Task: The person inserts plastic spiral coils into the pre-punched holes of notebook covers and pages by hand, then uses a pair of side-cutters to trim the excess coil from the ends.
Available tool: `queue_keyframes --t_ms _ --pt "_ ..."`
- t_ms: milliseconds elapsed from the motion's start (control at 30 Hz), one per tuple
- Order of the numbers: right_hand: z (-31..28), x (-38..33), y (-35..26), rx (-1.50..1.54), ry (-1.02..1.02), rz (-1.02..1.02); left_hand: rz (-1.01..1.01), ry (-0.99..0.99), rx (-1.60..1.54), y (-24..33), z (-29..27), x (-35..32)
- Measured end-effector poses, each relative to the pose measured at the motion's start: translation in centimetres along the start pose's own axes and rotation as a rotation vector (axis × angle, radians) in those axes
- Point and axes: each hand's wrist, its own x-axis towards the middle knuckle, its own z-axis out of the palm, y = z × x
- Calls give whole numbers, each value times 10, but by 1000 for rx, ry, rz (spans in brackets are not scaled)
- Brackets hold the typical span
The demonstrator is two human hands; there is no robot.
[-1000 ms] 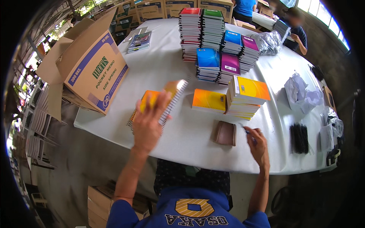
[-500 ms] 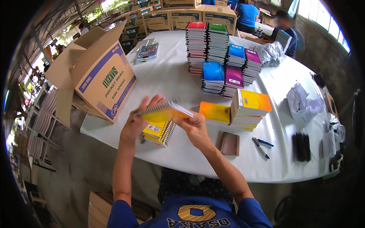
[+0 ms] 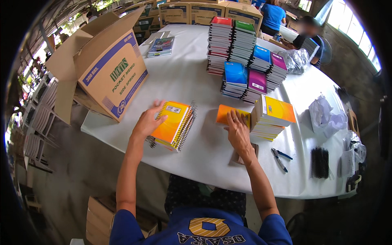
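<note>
- Half a second before, we had held one yellow spiral notebook up in both hands above the worktop (image 3: 204, 159); now it lay on the small pile of yellow notebooks (image 3: 173, 124) at the near left, so that pile had grown by one.
- Our left hand (image 3: 148, 121) rested flat on the left edge of that pile, fingers spread wide, pressing rather than gripping anything.
- Our right hand (image 3: 238, 131) had let go and moved right to the single orange notebook (image 3: 228, 115) lying flat just beside the taller yellow stack (image 3: 271, 118); its fingers lay open on the cover, not closed round it.
- We judged from this that one notebook had just been set down and the orange one was the next in hand.
- Near the right wrist lay a small brown pad (image 3: 241, 157), partly hidden by the forearm, and just right of it two blue pens (image 3: 279, 157).
- Farther right sat a bundle of black spiral bindings (image 3: 319, 162) and crumpled plastic wrap (image 3: 324, 118).
- At the far middle stood tall stacks of red, green, blue and purple notebooks (image 3: 245, 57), well apart from our hands.
- An open cardboard box (image 3: 108, 69) lay on its side at the far left, close to the pile but not touching it.
- Nothing stood between either hand and its notebook; other people worked at the far end.
</note>
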Motion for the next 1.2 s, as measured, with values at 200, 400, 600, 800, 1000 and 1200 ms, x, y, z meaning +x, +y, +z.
queue_keyframes --t_ms 200,400,600,800,1000,1200 --pt "8 -25 27 -203 -155 -107 529 399 825 62 72 -24" --pt "-67 -6 -51 493 200 524 606 293 509 50 211 -48" --pt "-110 -52 -52 1105 106 685 682 -23 322 54 190 -52" --pt "-84 -126 -29 993 -205 644 87 -681 -449 6 144 -46" --pt "-54 -148 -49 849 -50 587 487 -129 287 32 149 -62" --pt "-64 -146 -47 742 -181 575 707 -61 1000 58 216 -69"
